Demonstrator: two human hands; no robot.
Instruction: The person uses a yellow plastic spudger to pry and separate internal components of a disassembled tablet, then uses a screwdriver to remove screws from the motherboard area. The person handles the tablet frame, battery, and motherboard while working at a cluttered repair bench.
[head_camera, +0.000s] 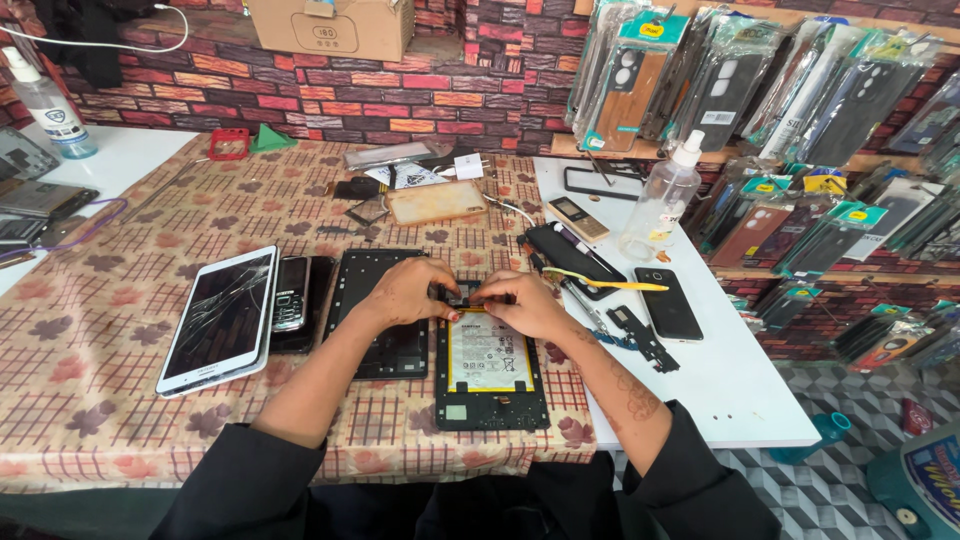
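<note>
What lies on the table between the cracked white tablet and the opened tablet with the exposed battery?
In the head view, between the cracked white tablet and the opened tablet lie a small keypad phone on a dark phone, then a black tablet frame, partly under the left hand.

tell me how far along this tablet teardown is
Done: the opened tablet lies face down with its back cover off, its white battery bare; a black frame panel sits beside it. In hand: the left hand and right hand both pinch at the tablet's top edge, above the battery. Left: the battery sits in place, and the cracked white tablet lies untouched.
</note>
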